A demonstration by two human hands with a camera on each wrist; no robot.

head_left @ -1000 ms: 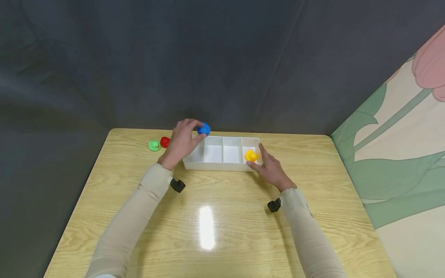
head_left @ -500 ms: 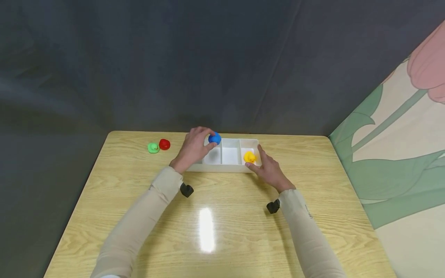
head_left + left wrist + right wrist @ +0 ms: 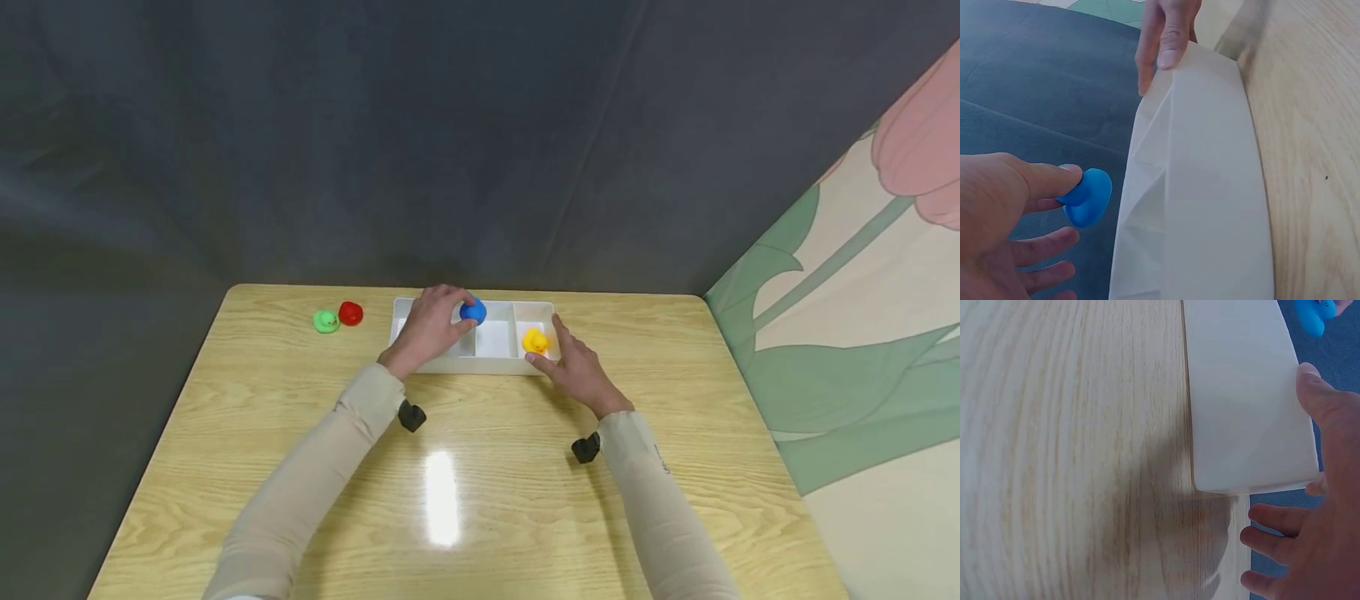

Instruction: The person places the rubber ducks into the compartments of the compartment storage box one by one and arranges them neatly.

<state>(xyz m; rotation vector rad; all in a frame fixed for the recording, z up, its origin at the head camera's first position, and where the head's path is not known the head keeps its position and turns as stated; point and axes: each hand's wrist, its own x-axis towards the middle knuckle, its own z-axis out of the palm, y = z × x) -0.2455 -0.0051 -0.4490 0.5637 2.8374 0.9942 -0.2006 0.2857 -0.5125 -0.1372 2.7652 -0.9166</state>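
My left hand [image 3: 432, 327] pinches a blue rubber duck [image 3: 472, 312] between thumb and forefinger, above the middle of a white divided tray [image 3: 480, 366]. In the left wrist view, the blue duck [image 3: 1090, 199] is apart from the tray's rim, and the other fingers spread loosely. My right hand [image 3: 577, 371] holds the tray's right end, thumb at the front rim and forefinger along the end. In the right wrist view, the thumb [image 3: 1313, 384] touches the tray's edge. A yellow rubber duck [image 3: 535, 341] sits in the rightmost compartment.
A green rubber duck [image 3: 326, 322] and a red toy [image 3: 350, 313], probably another duck, lie on the wooden table [image 3: 315, 400] left of the tray. Behind the table's far edge hangs a dark curtain [image 3: 420, 167]. A flower-patterned panel [image 3: 862, 350] stands at the right.
My left hand has carried the blue duck right and lower, from behind the tray's left part to above its middle. The right hand keeps its place at the tray's right end.
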